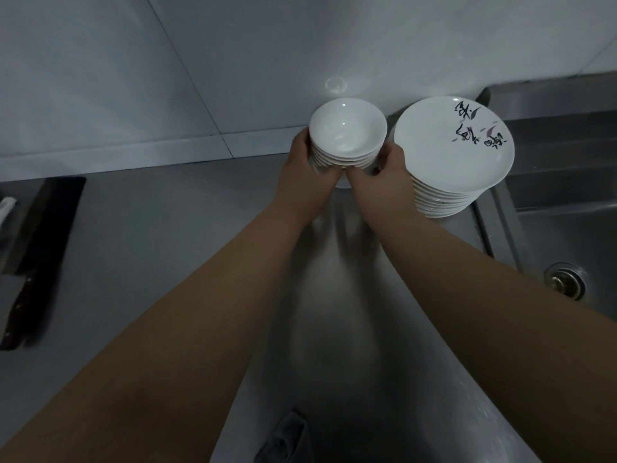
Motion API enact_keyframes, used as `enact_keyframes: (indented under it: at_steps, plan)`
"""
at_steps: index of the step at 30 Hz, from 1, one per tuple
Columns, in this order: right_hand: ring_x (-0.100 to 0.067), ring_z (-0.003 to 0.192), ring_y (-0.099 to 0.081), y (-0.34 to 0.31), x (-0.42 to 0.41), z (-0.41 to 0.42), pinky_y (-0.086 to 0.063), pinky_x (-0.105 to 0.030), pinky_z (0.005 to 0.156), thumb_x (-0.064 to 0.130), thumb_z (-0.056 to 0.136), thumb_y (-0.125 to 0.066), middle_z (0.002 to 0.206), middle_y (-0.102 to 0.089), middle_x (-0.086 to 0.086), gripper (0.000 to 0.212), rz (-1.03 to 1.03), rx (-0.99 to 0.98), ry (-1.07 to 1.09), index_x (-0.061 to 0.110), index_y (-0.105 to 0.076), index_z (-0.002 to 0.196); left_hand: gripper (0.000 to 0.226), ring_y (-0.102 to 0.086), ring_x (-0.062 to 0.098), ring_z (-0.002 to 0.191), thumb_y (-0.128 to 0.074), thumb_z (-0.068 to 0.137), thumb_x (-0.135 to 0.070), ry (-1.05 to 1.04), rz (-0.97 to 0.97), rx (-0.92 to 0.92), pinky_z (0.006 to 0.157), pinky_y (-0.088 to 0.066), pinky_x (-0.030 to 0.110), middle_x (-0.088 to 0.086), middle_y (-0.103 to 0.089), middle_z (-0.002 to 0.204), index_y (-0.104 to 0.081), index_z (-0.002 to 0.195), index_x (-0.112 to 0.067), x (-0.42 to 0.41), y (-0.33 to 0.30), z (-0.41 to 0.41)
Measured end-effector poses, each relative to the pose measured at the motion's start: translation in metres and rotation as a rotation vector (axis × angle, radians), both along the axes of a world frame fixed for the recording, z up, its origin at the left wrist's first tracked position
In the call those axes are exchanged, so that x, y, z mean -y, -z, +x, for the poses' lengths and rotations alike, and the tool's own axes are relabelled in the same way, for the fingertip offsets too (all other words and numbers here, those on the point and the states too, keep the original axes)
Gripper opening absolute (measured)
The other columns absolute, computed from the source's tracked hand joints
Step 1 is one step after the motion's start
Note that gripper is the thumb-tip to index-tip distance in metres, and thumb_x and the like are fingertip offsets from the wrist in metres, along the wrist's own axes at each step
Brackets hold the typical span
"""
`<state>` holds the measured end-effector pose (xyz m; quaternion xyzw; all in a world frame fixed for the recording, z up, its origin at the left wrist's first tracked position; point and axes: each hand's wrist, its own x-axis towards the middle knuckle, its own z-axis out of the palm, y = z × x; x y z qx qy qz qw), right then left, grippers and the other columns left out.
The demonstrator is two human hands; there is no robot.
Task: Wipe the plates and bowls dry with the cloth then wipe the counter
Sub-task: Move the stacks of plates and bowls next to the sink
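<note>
Head view — bowls (pixel 347 137), stacked, clasped from both sides by left hand (pixel 305 168) and right hand (pixel 384 172), likely to steady the pile, just beside stacked plates (pixel 454 152) on counter (pixel 167 228); cloth (pixel 283 439) lies unused near the front edge.

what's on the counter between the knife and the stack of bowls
Nothing: in the head view the steel counter is bare from the knife at the left to the stack of bowls, which both hands hold.
</note>
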<state>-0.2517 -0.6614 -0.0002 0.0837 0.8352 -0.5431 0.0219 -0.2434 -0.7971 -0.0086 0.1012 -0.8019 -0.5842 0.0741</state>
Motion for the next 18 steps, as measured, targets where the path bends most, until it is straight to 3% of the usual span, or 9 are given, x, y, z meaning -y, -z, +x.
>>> enact_keyframes:
  at_steps: [4,8,12,16,18]
  plan:
    - [-0.017,0.125,-0.057,0.003,-0.002,0.001,-0.048,-0.039,0.106,0.034,0.086,-0.074,0.137,-0.061,0.002,0.064,0.008,-0.010,-0.015,0.018,-0.047,0.142,0.088,-0.051,0.009,0.133,-0.075,0.070,-0.038,0.014,-0.002,-0.003,0.110,-0.041,0.025,0.000,-0.054,0.147,-0.041,0.148,-0.014,0.000,0.001,0.003]
    - [-0.018,0.131,-0.056,0.008,-0.005,0.004,-0.048,-0.045,0.110,0.041,0.084,-0.070,0.140,-0.061,0.002,0.066,0.030,-0.045,-0.065,0.022,-0.047,0.143,0.087,-0.045,0.010,0.140,-0.075,0.079,-0.030,0.079,-0.040,-0.003,0.118,-0.038,0.032,-0.001,-0.048,0.153,-0.034,0.154,-0.013,0.004,0.007,0.006]
    - [-0.019,0.132,-0.056,0.014,-0.008,0.008,-0.047,-0.047,0.111,0.037,0.080,-0.067,0.141,-0.060,0.002,0.072,0.033,-0.106,-0.133,0.026,-0.043,0.148,0.091,-0.042,0.006,0.140,-0.074,0.084,-0.031,0.122,-0.108,0.009,0.115,-0.034,0.024,-0.003,-0.045,0.156,-0.027,0.159,-0.014,0.006,0.016,0.008]
    - [-0.020,0.121,-0.063,0.019,-0.008,0.006,-0.051,-0.046,0.103,0.031,0.084,-0.068,0.129,-0.068,0.000,0.059,0.080,-0.175,-0.104,0.021,-0.054,0.140,0.089,-0.048,0.014,0.140,-0.075,0.080,-0.039,0.052,-0.097,0.011,0.117,-0.041,0.042,-0.004,-0.051,0.153,-0.033,0.157,-0.019,0.005,0.025,0.005]
    - [-0.019,0.115,-0.065,0.020,-0.009,0.006,-0.052,-0.040,0.101,0.032,0.085,-0.069,0.125,-0.070,0.000,0.056,0.106,-0.217,-0.087,0.018,-0.058,0.138,0.086,-0.052,0.013,0.137,-0.078,0.079,-0.037,0.011,-0.112,0.002,0.115,-0.043,0.040,-0.003,-0.055,0.149,-0.040,0.153,-0.018,0.006,0.025,0.006]
